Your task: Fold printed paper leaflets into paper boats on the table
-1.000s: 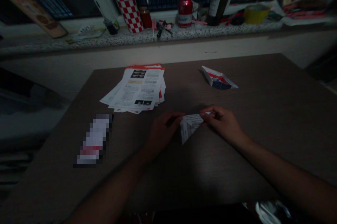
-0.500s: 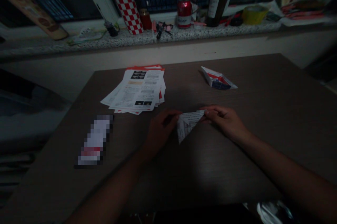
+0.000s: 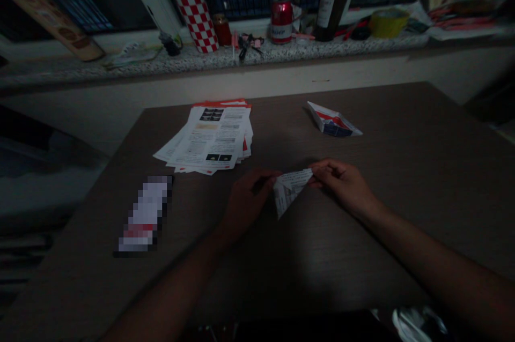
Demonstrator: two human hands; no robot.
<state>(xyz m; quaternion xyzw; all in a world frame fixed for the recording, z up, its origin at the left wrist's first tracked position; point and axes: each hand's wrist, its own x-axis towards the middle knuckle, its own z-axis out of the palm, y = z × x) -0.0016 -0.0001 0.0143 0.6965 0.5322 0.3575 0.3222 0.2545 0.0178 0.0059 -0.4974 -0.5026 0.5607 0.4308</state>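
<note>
Paper [image 3: 290, 190], folded triangular, about midway between worktop [image 3: 422, 170] near and far edges | left hand [image 3: 250, 198] pinching upper-left corner, right hand [image 3: 340, 180] pinching right tip | best: layers flush, light tension, firm crease | paper boat [image 3: 337, 128] toward far edge

Free tabletop [image 3: 279, 127] between paper stack [image 3: 215, 138] and paper boat [image 3: 336, 122], phone [image 3: 145, 213] an obstacle left of the left hand [image 3: 248, 195].

It looks like a home, with a checkered bottle [image 3: 199, 23] and drink can [image 3: 281, 16] on the speckled windowsill [image 3: 298, 53].
</note>
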